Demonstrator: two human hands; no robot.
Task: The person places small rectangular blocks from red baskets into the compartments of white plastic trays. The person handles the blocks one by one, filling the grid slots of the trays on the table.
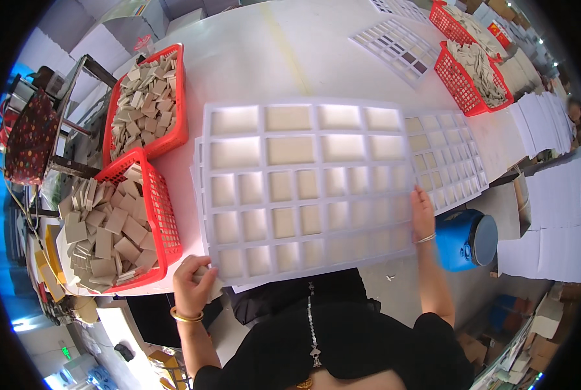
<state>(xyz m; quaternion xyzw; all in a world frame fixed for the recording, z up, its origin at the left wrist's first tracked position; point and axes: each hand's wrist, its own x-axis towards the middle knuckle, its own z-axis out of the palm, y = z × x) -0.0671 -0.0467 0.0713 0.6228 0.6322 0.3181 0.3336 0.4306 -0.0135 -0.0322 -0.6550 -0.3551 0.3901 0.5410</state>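
Observation:
A large white compartment tray (334, 251) lies before me on top of at least one more white tray, its near edge over the table's front. Cream tiles (288, 119) fill part of its compartments, clearest in a band left of its middle; other cells look bare white. My right hand (423, 214) grips the tray's right edge, fingers closed on it. By the near left corner, my left hand (194, 285) is closed around a few beige tiles (215, 290), partly hidden by the fingers, and its fingertips come close to the tray's rim.
Two red baskets (161, 214) of loose beige tiles stand at the left. More red baskets (456, 78) are at the far right. Another compartment tray (447, 156) lies right of mine, and a further one (394, 49) lies beyond. A blue drum (462, 240) stands below the table's right side.

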